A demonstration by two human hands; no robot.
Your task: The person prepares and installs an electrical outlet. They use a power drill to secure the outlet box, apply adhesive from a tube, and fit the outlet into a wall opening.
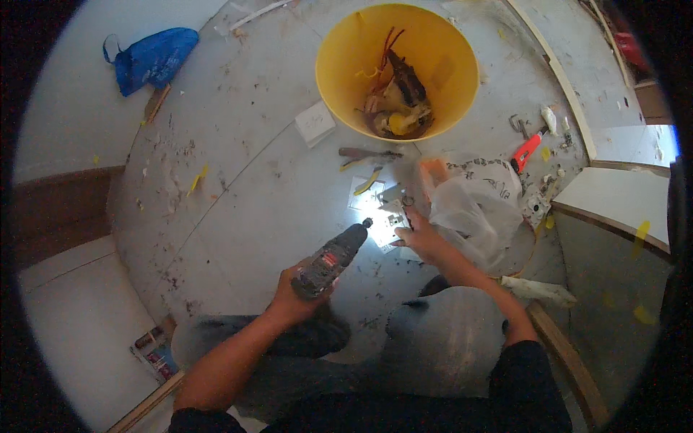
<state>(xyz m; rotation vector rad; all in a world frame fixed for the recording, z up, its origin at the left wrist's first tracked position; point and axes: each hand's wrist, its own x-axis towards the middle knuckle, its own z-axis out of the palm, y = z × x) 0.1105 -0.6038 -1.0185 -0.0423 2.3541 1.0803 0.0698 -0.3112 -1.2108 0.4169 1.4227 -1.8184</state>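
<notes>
My left hand [290,299] is wrapped round the handle of a dark cordless drill [330,261]. The drill's nose points up and to the right, and its lamp throws a bright glare. Just beyond the tip, a small white square plate [390,225], like a socket or switch faceplate, is pinched by my right hand [422,239]. Glare washes out part of its surface, and I cannot tell whether the drill tip touches it. Past the plate lie pliers with yellow handles [368,180], partly over another pale square.
A yellow bucket [333,94] of debris stands ahead. A clear plastic bag [473,216] lies right of my right hand, a red-handled tool [528,151] farther right. A white box [315,124], a blue bag [155,61] and scattered scraps lie on the dirty grey floor [238,195].
</notes>
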